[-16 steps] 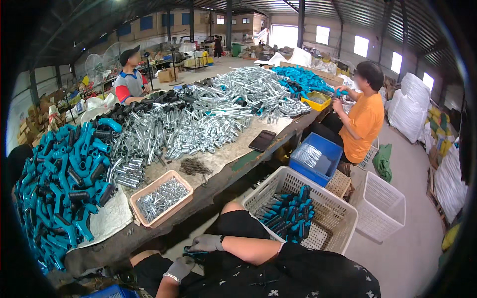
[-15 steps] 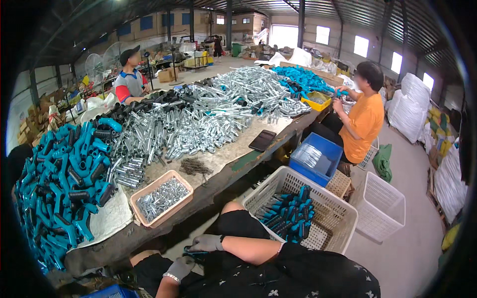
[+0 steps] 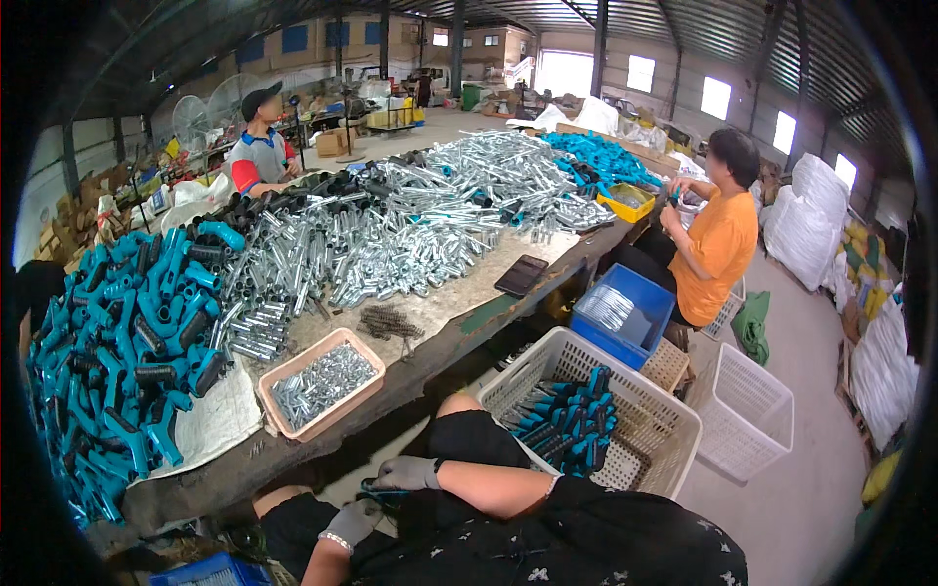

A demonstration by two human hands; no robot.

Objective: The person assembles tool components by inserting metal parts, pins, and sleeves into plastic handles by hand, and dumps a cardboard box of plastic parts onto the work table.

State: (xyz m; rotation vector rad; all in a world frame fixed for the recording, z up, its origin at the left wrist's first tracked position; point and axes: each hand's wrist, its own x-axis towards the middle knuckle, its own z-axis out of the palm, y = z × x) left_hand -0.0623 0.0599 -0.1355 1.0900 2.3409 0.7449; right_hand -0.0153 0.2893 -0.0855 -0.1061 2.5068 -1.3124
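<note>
Low over my lap, my gloved right hand (image 3: 408,474) is closed around a teal handle (image 3: 379,487), and only a little of the piece shows. My left hand (image 3: 350,523), gloved in grey with a pale bracelet at the wrist, has its fingers curled against the near side of the same handle. To my right stands a large white slotted crate (image 3: 667,427) containing several teal-and-black handles (image 3: 572,420). A pink tray (image 3: 278,405) of small metal pins (image 3: 322,386) rests on the table edge in front of me.
The long table (image 3: 469,317) carries a heap of teal handles (image 3: 112,371) at left and metal tubes (image 3: 391,244) in the middle. Dark springs (image 3: 389,320) and a phone (image 3: 521,275) lie nearer. Right are a blue bin (image 3: 635,349), a white crate (image 3: 743,410) and a person in orange (image 3: 723,249).
The view has shifted slightly. Both my hands stay together over my lap on the handle. The person in orange has moved their hands a little.
</note>
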